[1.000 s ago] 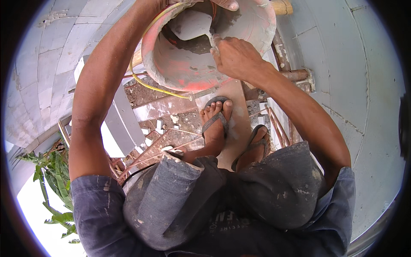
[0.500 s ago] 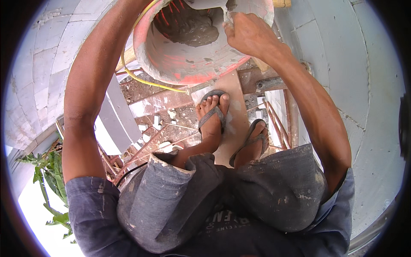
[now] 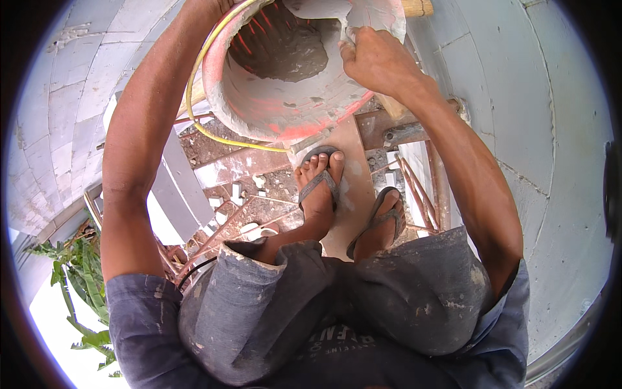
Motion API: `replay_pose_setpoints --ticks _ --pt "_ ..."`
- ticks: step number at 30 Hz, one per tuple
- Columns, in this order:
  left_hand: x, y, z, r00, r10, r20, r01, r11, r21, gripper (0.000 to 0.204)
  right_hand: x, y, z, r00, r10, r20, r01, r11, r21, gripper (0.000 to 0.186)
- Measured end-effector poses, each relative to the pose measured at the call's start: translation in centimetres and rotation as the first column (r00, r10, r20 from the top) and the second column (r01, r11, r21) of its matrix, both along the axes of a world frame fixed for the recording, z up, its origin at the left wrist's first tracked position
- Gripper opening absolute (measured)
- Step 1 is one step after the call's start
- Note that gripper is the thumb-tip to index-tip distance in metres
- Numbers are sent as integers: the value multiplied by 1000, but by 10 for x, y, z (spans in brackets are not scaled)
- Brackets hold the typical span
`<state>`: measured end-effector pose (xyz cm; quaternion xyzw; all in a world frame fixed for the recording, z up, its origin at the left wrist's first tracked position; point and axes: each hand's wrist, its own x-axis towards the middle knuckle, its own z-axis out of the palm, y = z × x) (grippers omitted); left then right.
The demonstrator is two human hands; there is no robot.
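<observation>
A red bucket (image 3: 304, 113), its inside smeared with grey, tilts toward me at the top of the view. Wet grey mortar (image 3: 304, 55) lies in its bottom. My right hand (image 3: 382, 61) is closed on a trowel, whose mortar-coated blade (image 3: 317, 8) reaches over the bucket's mouth. The handle is mostly hidden in the fist. At the bucket's left rim, my left hand (image 3: 217, 6) is partly cut off by the upper edge, and its fingers are hidden. A yellow cord or hose (image 3: 190, 97) loops down beside that hand and along the bucket.
My sandalled feet (image 3: 317, 188) rest on a narrow plank (image 3: 350, 220). Thin rusty bars (image 3: 414, 188) and a beam (image 3: 243, 165) run beside it above rubble-strewn ground (image 3: 272, 185). Grey block walls (image 3: 499, 97) rise on both sides. Green leaves (image 3: 84, 279) show at lower left.
The bucket's lower rim sits slightly lower in the view, and more of the yellow cord shows. The trowel blade shows a little more over the bucket; my right hand stays closed on it.
</observation>
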<state>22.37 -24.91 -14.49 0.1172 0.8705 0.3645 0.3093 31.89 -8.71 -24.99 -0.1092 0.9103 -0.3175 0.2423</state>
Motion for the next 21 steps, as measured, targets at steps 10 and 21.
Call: replay_pose_setpoints --ticks 10,21 --pt "-4 17 18 995 -61 -84 44 981 -189 33 18 1 -35 994 61 -88 -66 996 -52 38" --pt "8 12 22 993 -72 -96 51 976 -213 32 18 3 -31 997 39 -65 -40 999 -12 31"
